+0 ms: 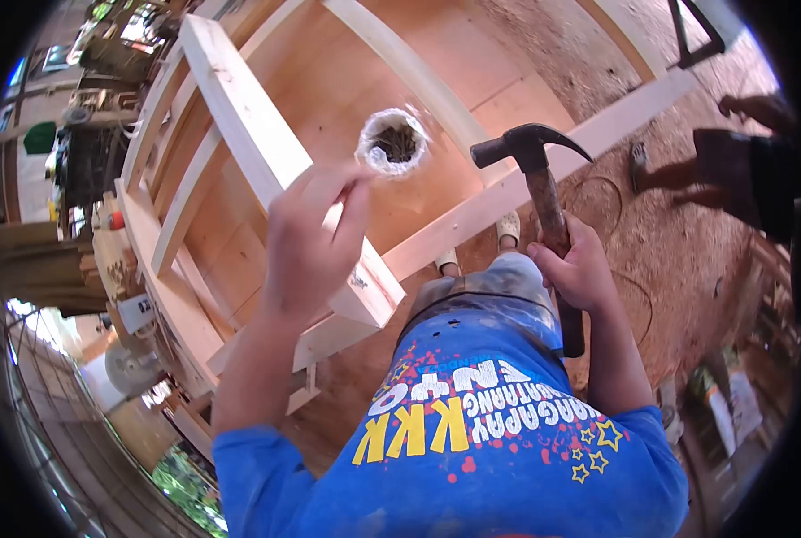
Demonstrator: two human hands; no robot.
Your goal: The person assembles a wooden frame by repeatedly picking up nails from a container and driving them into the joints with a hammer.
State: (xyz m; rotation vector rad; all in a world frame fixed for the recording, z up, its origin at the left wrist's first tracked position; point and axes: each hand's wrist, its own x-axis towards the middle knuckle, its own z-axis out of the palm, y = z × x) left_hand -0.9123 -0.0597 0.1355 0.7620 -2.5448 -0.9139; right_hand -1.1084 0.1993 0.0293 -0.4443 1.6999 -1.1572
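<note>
My right hand (pixel 582 269) is wrapped round the handle of a claw hammer (pixel 528 154), its black head up and the claw pointing right. In front of me, my left hand (pixel 315 242) is raised over a thick pale wooden beam (pixel 243 112), thumb and fingertips pinched together. Whatever is between those fingertips is too small to make out. Just beyond them, an open clear plastic bag (pixel 391 166) with what look like nails inside rests on a plywood sheet (pixel 329 108) within the wooden frame.
Curved wooden ribs (pixel 418 76) and a long side rail (pixel 544 175) form the frame before me. At the right, another person (pixel 737 170) stands on bare dirt ground (pixel 661 269). A cluttered workbench (pixel 118 260) lies at the left, with a white fan-like object (pixel 127 372) nearby.
</note>
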